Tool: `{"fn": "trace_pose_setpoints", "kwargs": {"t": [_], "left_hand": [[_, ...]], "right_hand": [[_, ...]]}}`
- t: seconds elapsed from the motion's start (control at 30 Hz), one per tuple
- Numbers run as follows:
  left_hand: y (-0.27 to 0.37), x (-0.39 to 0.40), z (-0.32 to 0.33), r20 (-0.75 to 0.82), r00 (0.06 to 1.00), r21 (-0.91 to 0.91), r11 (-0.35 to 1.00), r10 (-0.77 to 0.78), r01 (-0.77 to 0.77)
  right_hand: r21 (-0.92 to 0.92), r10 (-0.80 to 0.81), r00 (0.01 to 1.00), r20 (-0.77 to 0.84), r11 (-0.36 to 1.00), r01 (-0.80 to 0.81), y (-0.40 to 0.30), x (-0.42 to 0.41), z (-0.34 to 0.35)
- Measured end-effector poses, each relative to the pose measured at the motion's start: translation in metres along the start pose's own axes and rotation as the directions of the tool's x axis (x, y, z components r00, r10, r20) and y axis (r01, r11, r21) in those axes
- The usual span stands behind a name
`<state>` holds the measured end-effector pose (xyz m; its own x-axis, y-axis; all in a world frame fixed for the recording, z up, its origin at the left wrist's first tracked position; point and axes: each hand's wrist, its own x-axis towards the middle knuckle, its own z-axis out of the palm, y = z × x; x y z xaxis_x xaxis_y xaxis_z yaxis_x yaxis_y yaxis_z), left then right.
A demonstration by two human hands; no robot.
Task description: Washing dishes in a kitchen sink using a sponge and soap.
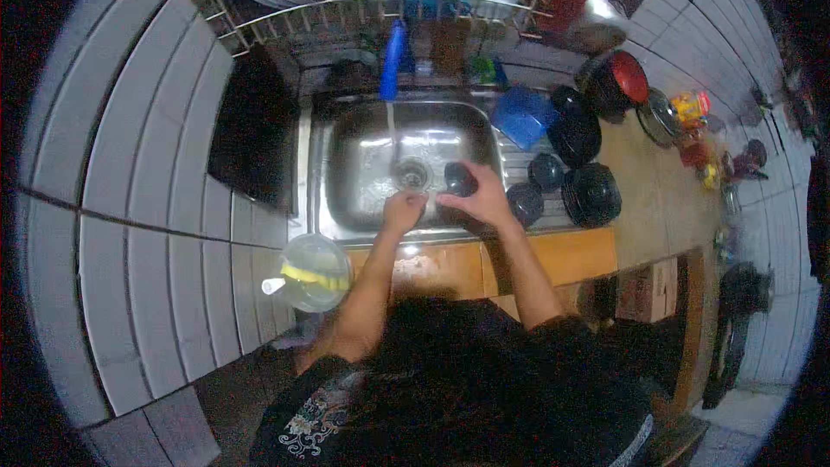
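Note:
A stainless steel sink lies before me, with water running in a thin stream from a blue spout towards the drain. Over the sink's near right side, my right hand curves its thumb and fingers around a small dark bowl or cup. My left hand is just left of it, near the front rim, fingers curled in. Blur hides whether anything small is in the left fingers.
Dark bowls and a blue plastic container crowd the drainboard at right. Overhead, a wire dish rack holds plates. A lidded clear pail stands at front left, by the tiled wall. A glass lid leans farther right.

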<state>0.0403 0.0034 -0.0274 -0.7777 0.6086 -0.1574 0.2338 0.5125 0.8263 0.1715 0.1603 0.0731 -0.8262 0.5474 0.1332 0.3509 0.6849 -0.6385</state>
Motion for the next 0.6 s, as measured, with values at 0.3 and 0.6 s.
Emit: {"fn": "trace_pose_setpoints", "kwargs": {"t": [0.3, 0.6], "left_hand": [[0.0, 0.005, 0.001, 0.055, 0.998, -0.018, 1.0, -0.022, 0.023], [0.011, 0.0, -0.005, 0.109, 0.985, -0.147, 0.978, -0.134, 0.149]], "right_hand": [[-0.52, 0.207, 0.953, -0.221, 0.802, -0.295, 0.029, -0.053, -0.059], [-0.424, 0.193, 0.9, -0.39, 0.83, -0.362, 0.059, -0.045, -0.058]]}}
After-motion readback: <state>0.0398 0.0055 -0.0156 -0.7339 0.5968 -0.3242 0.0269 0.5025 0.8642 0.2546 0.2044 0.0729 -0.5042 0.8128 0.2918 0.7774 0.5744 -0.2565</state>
